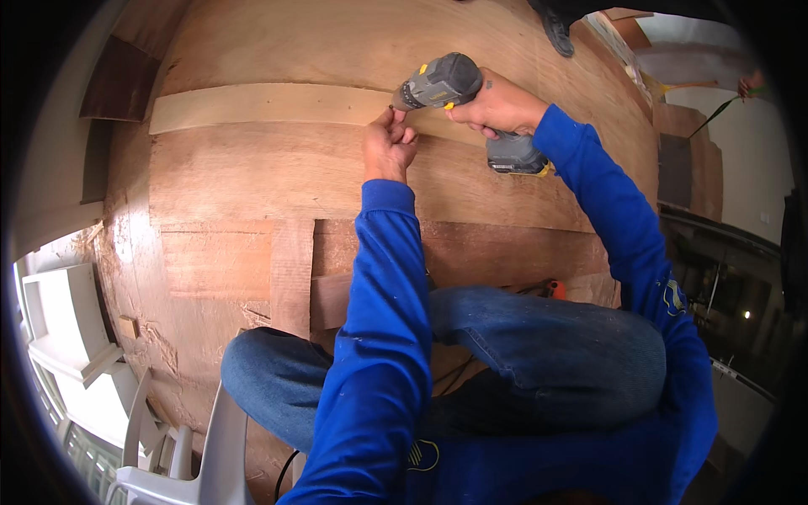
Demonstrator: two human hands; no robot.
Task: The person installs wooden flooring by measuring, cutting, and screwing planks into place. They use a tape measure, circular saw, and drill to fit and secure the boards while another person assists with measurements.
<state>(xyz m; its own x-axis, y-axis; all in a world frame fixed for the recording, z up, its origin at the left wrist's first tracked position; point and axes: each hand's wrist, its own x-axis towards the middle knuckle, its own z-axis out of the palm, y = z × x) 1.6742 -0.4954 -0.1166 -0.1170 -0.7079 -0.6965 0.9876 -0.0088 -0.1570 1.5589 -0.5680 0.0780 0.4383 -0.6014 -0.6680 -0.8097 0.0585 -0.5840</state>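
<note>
Plywood surface (252, 181) w/ pale wood strip (252, 104), long axis approx. L–R; drill (444, 80) over strip, nose aimed L & nearward; R hand (498, 104) wrapped round drill grip; L hand (389, 147) nearer nose, strip just beyond it, fingertips bunched, pinched item (if any) indiscernible.

Nothing readable here tbh — the markings (502, 167) on the drill (443, 82) and its battery (512, 151) are just too tiny.
</note>
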